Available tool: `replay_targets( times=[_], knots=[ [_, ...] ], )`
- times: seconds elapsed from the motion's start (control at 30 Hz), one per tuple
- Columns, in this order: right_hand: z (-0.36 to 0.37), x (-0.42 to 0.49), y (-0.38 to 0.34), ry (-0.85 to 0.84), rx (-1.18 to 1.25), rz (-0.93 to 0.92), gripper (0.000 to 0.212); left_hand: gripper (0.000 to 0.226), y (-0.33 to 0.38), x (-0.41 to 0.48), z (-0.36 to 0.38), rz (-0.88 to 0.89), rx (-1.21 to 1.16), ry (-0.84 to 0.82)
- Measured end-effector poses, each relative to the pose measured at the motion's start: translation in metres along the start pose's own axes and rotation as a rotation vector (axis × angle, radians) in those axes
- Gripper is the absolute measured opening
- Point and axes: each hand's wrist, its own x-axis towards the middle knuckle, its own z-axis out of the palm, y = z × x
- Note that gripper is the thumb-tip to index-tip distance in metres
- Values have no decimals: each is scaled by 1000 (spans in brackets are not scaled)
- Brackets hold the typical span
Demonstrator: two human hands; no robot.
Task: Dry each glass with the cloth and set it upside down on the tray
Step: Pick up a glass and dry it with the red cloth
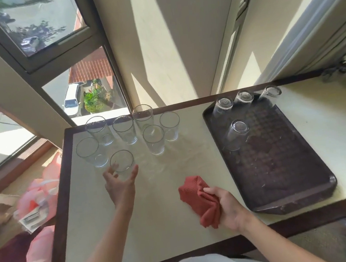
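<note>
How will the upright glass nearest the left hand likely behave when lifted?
The nearest glass looks clear, thin-walled and smooth, so probably fragile and slippery. Tall and narrow, it may tip if nudged sideways. Empty, likely light.

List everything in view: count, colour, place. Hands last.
upright glasses: seven, clear, table's left half
inverted glasses: four, clear, on tray, three along far edge, one nearer
tray: one, dark brown, table's right side
cloth: one, red, in right hand
table: one, cream top, dark edge
pink bags: at least two, floor left of table
left hand: one, fingers spread either side of nearest upright glass
right hand: one, grips cloth
</note>
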Motion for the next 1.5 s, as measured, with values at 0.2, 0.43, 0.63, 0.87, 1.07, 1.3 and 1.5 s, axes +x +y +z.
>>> replay_targets(
  times=[0.2, 0.43, 0.63, 0.87, 1.07, 1.3, 1.5],
  knots=[
    [-16, 0, -17, -218, 209, 18, 44, 47, 11, -52, -3, -128, -157, -5],
    [-2, -17, -46, -369, -221, -242, 58, 77, 74, -133, 14, -119, -301, -343],
    [21, -45, -49, -563, -524, -504, 74, 76, 116, -155, 40, -224, -382, -382],
    [34, -46, -48, -338, -455, -700, 56, 61, 128, -181, 56, -208, -399, -361],
    [35, -44, -37, -266, -671, -866, 58, 60, 130, -178, 55, -217, -415, -245],
    [49, -53, -57, -230, -607, -821, 61, 58, 135, -178, 53, -212, -472, -320],
    [45, -47, -59, -273, -527, -779, 37, 48, 137, -180, 48, -158, -489, -425]
  ],
)
